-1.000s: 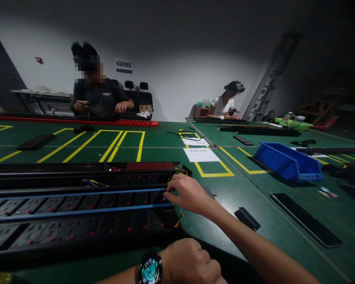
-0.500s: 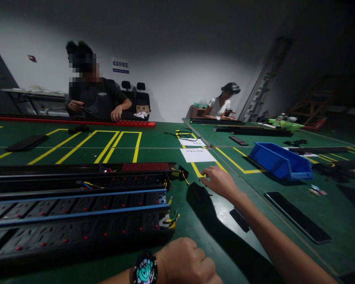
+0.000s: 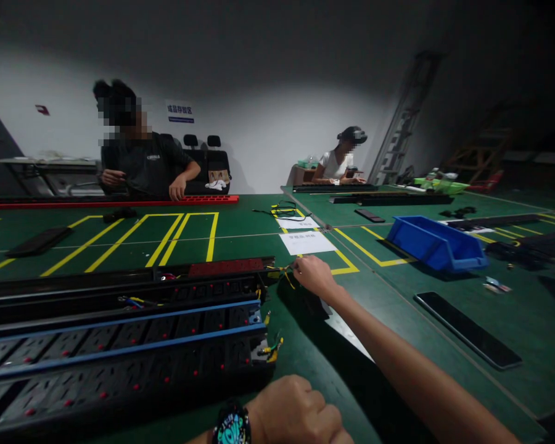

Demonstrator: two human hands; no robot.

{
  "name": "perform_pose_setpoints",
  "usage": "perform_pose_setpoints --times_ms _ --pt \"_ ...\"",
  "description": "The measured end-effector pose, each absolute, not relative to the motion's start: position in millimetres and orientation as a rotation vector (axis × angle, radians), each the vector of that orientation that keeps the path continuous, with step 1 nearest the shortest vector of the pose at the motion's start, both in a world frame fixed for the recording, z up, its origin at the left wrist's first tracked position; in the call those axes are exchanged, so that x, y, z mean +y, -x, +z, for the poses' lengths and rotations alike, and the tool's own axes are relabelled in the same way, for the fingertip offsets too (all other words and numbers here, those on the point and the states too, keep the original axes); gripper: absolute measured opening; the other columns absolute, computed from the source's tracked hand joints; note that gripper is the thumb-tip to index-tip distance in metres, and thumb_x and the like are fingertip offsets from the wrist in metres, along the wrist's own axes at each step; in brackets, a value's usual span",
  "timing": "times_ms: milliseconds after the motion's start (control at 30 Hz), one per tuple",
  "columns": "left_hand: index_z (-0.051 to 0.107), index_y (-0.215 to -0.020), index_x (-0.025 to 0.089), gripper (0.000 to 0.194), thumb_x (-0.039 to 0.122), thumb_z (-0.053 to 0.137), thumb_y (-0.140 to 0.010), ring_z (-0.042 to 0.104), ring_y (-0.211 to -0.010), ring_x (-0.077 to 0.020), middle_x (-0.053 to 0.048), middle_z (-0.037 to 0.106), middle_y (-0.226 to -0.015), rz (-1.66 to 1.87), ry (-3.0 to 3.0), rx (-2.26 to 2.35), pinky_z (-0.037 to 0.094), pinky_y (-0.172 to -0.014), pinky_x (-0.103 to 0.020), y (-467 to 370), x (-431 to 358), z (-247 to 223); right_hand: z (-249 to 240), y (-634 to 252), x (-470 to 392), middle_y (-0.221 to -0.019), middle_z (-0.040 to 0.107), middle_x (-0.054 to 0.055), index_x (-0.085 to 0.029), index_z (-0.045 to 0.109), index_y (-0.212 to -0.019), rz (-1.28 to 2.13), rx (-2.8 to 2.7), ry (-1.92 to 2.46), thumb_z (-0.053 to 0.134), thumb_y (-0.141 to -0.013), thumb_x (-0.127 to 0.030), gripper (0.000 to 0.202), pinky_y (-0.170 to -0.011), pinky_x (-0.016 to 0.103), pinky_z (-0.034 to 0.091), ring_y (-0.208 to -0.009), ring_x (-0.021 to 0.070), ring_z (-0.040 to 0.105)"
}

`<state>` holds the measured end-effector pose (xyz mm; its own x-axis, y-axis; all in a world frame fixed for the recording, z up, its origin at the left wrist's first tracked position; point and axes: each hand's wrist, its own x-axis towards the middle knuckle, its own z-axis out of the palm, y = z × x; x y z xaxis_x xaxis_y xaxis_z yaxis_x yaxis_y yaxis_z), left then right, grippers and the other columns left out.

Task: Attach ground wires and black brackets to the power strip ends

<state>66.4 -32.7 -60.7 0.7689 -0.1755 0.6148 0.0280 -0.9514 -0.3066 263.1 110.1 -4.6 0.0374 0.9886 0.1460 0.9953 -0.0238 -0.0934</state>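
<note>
The right hand (image 3: 313, 275) reaches to the far end of the long power strips (image 3: 120, 333) lying on the green counter (image 3: 398, 296), its fingers pinching the loose yellow wires (image 3: 284, 273) there, while the left hand (image 3: 296, 413), fisted and empty, rests near.

- In front of me runs a broad green counter (image 3: 240, 240) marked out with yellow painted lines (image 3: 185, 231).
- Across it a white wall (image 3: 268, 135) catches the light in its middle and fades to dark toward the ceiling and the corners.
- A small blue-and-white sign (image 3: 180, 111) hangs on that wall.
- Beneath it stand dark seats with headrests (image 3: 208, 160).
- A person in a dark shirt (image 3: 141, 163) sits across from me, and another in a white top (image 3: 337, 165) sits farther right.
- A metal ladder-like frame (image 3: 404, 123) leans at the right, where the room is dim.
- A grey table (image 3: 50, 169) stands at the far left.
</note>
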Motion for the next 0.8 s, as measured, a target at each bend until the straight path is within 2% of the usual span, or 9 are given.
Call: perform_pose_setpoints --times_ms 133,233,333,433,533,600,700,800 --pt "0.043 -0.069 0.021 0.038 0.02 0.068 -0.098 0.04 -0.048 -0.0117 0.006 0.043 -0.061 -0.968 2.677 0.127 0.026 -0.04 -0.028 -65.8 -31.9 -59.6 -9.6 -250.6 101.3 -0.106 0.08 0.015 -0.02 0.082 -0.1 -0.021 -2.107 2.109 0.056 -0.102 -0.029 0.027 -0.075 0.032 0.051 -0.099 0.0288 0.075" --pt "0.045 -0.069 0.021 0.037 0.022 0.066 -0.099 0.04 -0.048 -0.0119 0.005 0.043 -0.061 -0.935 2.685 0.122 0.025 -0.04 -0.029 -65.0 -31.5 -58.9 -13.4 -239.5 97.8 -0.106 0.081 0.014 -0.02 0.082 -0.098 -0.005 -2.137 2.097 0.058 -0.099 -0.024 0.024 -0.075 0.031 0.05 -0.1 0.0282 0.075" --pt "0.045 -0.07 0.021 0.036 0.024 0.066 -0.099 0.041 -0.046 -0.0116 0.006 0.044 -0.061 -0.838 2.708 0.144 0.023 -0.041 -0.03 -65.6 -31.4 -58.9 -15.2 -234.1 91.7 -0.095 0.081 0.014 -0.02 0.082 -0.091 0.023 -2.16 2.11 0.061 -0.094 -0.022 0.021 -0.07 0.031 0.049 -0.092 0.0291 0.077" --pt "0.045 -0.069 0.021 0.036 0.025 0.066 -0.098 0.043 -0.045 -0.0111 0.006 0.043 -0.06 -0.667 2.745 0.176 0.02 -0.04 -0.029 -67.1 -31.3 -59.3 -10.7 -234.5 83.4 -0.09 0.079 0.019 -0.016 0.083 -0.088 0.009 -2.164 2.144 0.064 -0.091 -0.021 0.02 -0.069 0.035 0.05 -0.087 0.0337 0.076" --pt "0.045 -0.07 0.021 0.034 0.022 0.069 -0.095 0.045 -0.045 -0.0111 0.006 0.044 -0.059 -0.613 2.765 0.18 0.019 -0.04 -0.029 -67.7 -31.2 -59.5 1.1 -232.3 77.5 -0.092 0.078 0.023 -0.014 0.082 -0.088 -0.042 -2.166 2.149 0.061 -0.094 -0.024 0.024 -0.072 0.039 0.051 -0.093 0.0368 0.075" --pt "0.046 -0.07 0.021 0.033 0.021 0.069 -0.093 0.045 -0.045 -0.0111 0.006 0.045 -0.06 -0.681 2.747 0.171 0.02 -0.04 -0.029 -67.4 -31.1 -59.9 9.5 -224.5 76.6 -0.096 0.078 0.02 -0.016 0.081 -0.092 -0.077 -2.186 2.035 0.058 -0.099 -0.031 0.028 -0.076 0.038 0.051 -0.1 0.0349 0.073" --pt "0.046 -0.068 0.021 0.034 0.019 0.067 -0.094 0.043 -0.044 -0.0112 0.006 0.043 -0.059 -0.819 2.695 0.151 0.021 -0.04 -0.029 -67.3 -31.0 -61.5 15.8 -204.0 79.2 -0.099 0.079 0.012 -0.02 0.077 -0.111 -0.006 -2.197 1.764 0.059 -0.101 -0.038 0.027 -0.075 0.033 0.048 -0.098 0.0282 0.072" --pt "0.047 -0.068 0.021 0.034 0.02 0.064 -0.097 0.041 -0.044 -0.0118 0.006 0.043 -0.058 -0.813 2.699 0.157 0.022 -0.04 -0.029 -68.0 -30.8 -63.2 13.2 -187.3 84.3 -0.096 0.08 0.007 -0.021 0.07 -0.127 0.159 -2.16 1.702 0.063 -0.096 -0.028 0.032 -0.072 0.03 0.045 -0.09 0.0244 0.073"
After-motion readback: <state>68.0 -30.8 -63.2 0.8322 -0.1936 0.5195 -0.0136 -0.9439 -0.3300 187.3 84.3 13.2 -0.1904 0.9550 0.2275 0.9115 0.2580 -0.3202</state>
